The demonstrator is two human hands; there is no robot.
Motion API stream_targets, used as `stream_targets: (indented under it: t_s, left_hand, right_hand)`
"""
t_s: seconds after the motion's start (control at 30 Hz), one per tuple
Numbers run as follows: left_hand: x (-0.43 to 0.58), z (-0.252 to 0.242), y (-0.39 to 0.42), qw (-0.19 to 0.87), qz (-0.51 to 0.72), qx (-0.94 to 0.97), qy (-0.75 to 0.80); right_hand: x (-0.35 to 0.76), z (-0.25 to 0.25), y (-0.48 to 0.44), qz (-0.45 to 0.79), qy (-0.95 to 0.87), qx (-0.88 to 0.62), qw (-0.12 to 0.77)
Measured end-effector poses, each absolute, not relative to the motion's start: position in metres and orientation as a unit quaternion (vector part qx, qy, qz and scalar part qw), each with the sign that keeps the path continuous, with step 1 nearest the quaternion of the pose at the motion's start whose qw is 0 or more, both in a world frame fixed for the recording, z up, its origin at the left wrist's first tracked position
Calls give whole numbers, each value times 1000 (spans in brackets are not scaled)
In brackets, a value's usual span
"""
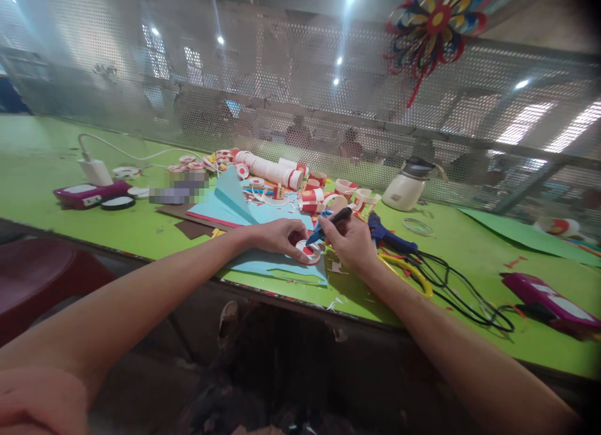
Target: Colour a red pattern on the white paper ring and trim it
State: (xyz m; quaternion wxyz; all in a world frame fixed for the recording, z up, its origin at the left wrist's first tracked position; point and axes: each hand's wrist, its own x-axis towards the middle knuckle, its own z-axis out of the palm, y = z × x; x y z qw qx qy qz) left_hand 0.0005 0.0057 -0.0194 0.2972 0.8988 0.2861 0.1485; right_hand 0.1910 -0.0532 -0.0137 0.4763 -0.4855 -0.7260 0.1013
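My left hand (280, 236) is closed at the rim of a small white paper disc with a red middle (308, 252), which looks like the bottom piece of a paper cup. My right hand (351, 240) grips a blue-and-black pen (339, 217). Its blue tip points down at the disc and seems to touch it; I cannot tell its exact kind. Light-blue paper (253, 267) lies under both. Just right of my right hand is a dark-blue glue gun (392, 237) with a black cord.
Behind my hands stand several cut red-and-white paper cups (312, 199) and a long stack of cups (268, 168). A white jar (407, 186) stands at back right. Yellow tape ring (425, 283), purple power strips (549, 300) and a white charger (95, 171) lie about the green table (154, 235).
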Motion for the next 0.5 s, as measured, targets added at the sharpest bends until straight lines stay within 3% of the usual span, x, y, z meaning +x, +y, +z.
stream_targets:
  t_s: [0.5]
  left_hand:
    - [0, -18, 5, 312, 139, 893, 292]
  right_hand:
    - [193, -12, -49, 144, -677, -526, 494]
